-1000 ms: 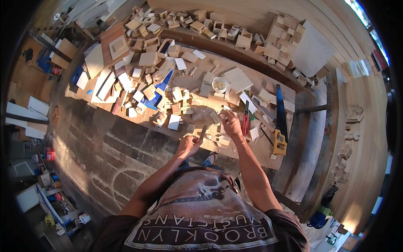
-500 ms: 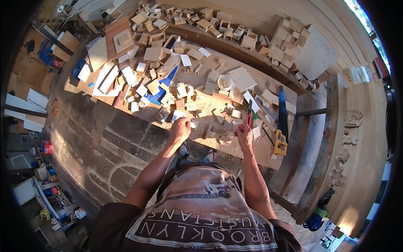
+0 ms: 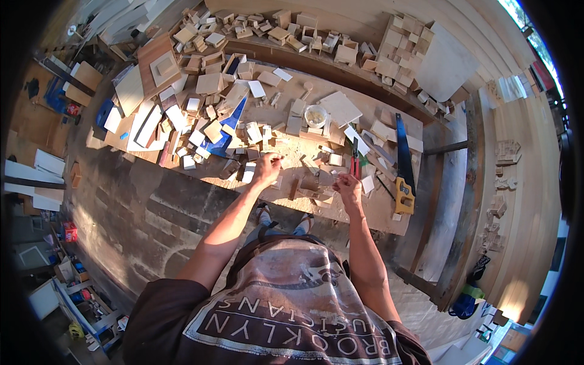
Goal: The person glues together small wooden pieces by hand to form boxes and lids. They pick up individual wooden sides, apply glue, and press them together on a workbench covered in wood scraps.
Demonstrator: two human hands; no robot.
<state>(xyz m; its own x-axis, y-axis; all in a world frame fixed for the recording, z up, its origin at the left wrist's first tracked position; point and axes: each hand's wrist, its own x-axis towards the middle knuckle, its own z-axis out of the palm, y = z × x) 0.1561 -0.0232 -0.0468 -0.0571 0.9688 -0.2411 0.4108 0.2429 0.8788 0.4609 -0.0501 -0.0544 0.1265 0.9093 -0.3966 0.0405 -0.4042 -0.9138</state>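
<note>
My left hand (image 3: pixel 266 170) hovers over the near edge of the wooden workbench (image 3: pixel 383 222), fingers closed in a pinch; anything between them is too small to name. My right hand (image 3: pixel 348 187) is also closed, with fingertips together, and its contents are hard to make out. Just beyond it lies a red-handled hand tool (image 3: pixel 354 164) with a dark narrow tip. Between my hands are small wood pieces, among them a light wooden block (image 3: pixel 335 159). Left of my left hand, a white block (image 3: pixel 249 172) sits near the bench edge.
A handsaw (image 3: pixel 404 196) with a yellow handle lies at the right. Beyond my hands stands a clear tub (image 3: pixel 316 115). A blue triangular piece (image 3: pixel 220 143) lies among heaped offcuts at the left. Small wooden boxes (image 3: pixel 346 52) line the back shelf.
My left hand has moved right and farther over the bench. My right hand stays close to the red-handled tool. The whole view has shifted slightly.
</note>
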